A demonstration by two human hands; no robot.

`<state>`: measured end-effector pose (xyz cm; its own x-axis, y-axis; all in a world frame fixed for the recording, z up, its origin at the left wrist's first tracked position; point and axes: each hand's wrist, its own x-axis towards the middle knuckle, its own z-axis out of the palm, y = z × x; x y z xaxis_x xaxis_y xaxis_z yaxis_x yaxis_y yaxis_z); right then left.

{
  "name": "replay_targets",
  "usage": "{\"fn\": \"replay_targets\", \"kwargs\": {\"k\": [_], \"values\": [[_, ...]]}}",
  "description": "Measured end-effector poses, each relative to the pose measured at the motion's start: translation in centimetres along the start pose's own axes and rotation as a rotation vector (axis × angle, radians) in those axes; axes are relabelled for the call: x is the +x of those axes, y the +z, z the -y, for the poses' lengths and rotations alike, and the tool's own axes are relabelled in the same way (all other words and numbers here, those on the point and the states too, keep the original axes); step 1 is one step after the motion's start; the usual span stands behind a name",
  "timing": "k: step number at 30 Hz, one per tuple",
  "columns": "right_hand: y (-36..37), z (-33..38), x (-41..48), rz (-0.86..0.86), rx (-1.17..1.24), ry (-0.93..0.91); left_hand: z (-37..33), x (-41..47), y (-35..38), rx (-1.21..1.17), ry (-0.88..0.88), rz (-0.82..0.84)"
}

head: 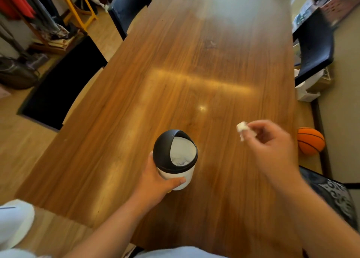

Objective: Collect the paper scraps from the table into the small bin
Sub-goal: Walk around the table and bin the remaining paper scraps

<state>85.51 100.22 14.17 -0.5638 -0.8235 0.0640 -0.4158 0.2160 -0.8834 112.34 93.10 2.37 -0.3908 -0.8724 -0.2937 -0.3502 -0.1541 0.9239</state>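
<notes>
A small white bin [176, 175] with a black domed lid stands on the wooden table [194, 63], near its front. The lid's opening faces up and crumpled white paper shows inside. My left hand [155, 181] is wrapped around the bin's white body from the left, thumb across its front. My right hand [272, 144] hovers above the table to the right of the bin, pinching white paper scraps [242, 128] at the fingertips. The scraps are level with the bin's lid, roughly a hand's width to its right.
Black chairs stand at the table's left [64, 86] and right [313, 45] sides, another at the far left [128, 8]. An orange basketball [310, 140] lies on the floor right of the table. A patterned chair [335, 197] is at the near right.
</notes>
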Motion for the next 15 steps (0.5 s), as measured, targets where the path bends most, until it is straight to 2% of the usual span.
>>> {"fn": "replay_targets", "kwargs": {"k": [3,6,8,9,10,13,14,15], "values": [[-4.0,4.0,-0.4,-0.244,-0.006,-0.198,-0.1,-1.6,-0.2,0.021,0.007,0.011],[-6.3,6.8,-1.4,-0.459,-0.040,-0.234,-0.3,-2.7,-0.1,0.033,0.020,0.030],[-5.1,7.7,-2.8,-0.524,-0.034,-0.293,-0.5,-3.1,0.0,0.042,0.037,0.031],[-3.7,7.9,-3.5,-0.492,-0.034,-0.351,-0.7,-3.3,0.1,0.048,0.051,0.032],[-2.1,7.7,-4.2,-0.367,-0.093,-0.395,-0.9,-3.5,0.2,0.054,0.065,0.036],[3.1,5.8,-7.2,0.292,-0.627,-0.383,-1.0,-3.9,0.5,0.064,0.104,0.049],[3.5,4.7,-7.8,0.352,-0.670,-0.387,-1.0,-4.1,0.5,0.065,0.106,0.049],[3.2,3.8,-8.1,0.324,-0.607,-0.344,-1.0,-4.2,0.4,0.065,0.105,0.051]]}}
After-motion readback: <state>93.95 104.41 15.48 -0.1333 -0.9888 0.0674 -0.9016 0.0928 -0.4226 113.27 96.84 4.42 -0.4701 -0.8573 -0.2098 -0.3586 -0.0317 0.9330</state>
